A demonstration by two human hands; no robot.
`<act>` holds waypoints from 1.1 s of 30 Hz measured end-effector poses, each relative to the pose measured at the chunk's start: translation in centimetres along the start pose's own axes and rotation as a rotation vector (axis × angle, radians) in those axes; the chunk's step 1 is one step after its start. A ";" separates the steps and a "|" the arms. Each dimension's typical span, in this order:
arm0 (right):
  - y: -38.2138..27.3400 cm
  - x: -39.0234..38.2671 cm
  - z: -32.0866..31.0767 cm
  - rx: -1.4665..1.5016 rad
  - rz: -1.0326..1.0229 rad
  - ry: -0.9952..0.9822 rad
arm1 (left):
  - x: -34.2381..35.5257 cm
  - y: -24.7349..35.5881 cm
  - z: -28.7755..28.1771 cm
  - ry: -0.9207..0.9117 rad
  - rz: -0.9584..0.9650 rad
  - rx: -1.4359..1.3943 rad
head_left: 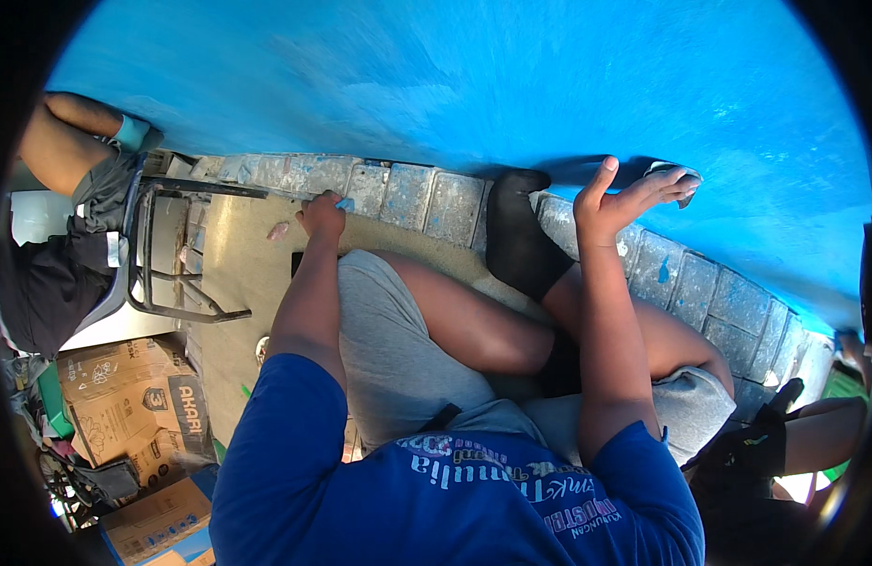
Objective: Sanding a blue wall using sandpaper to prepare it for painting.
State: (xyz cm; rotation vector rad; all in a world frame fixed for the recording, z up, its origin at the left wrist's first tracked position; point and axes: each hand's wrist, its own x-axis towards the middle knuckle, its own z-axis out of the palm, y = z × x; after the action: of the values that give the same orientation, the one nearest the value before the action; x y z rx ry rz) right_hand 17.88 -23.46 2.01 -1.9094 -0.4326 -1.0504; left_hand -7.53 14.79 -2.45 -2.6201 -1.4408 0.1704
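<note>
My right hand [634, 200] reaches up to the blue wall [436, 85], thumb raised and fingers stretched out. Under those fingers a small grey, flat piece [686, 185] is held against the paint; its exact kind is unclear. Down by the paving blocks, my left hand [323, 215] is closed, fingers bent. A small light-blue scrap [345, 204] sticks out from it; I cannot make out what it is. My legs are bent in front of me, and a black-socked foot [521, 226] rests at the foot of the wall.
Grey paving blocks [407, 196] with blue paint spots run along the wall base. On the left stand a black-framed chair [195, 189] with a seated person and cardboard boxes [129, 406]. Another person's leg [822, 439] is at the right.
</note>
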 end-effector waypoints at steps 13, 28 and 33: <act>0.4 0.0 0.3 0.010 -0.017 0.030 | 0.7 -0.3 0.0 0.031 -0.071 -0.129; 0.7 0.0 -0.5 -0.047 -0.061 -0.034 | -3.3 -11.2 3.4 -0.073 -0.278 -0.176; -0.7 0.6 -0.2 -0.033 -0.017 -0.025 | -8.5 -18.8 5.1 -0.218 -0.298 -0.284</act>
State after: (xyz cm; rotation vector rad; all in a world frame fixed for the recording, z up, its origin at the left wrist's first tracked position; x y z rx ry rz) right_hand 17.69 -23.25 2.96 -1.9533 -0.4484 -1.0514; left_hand -28.52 17.89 -3.80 -2.6187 -2.0461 0.2376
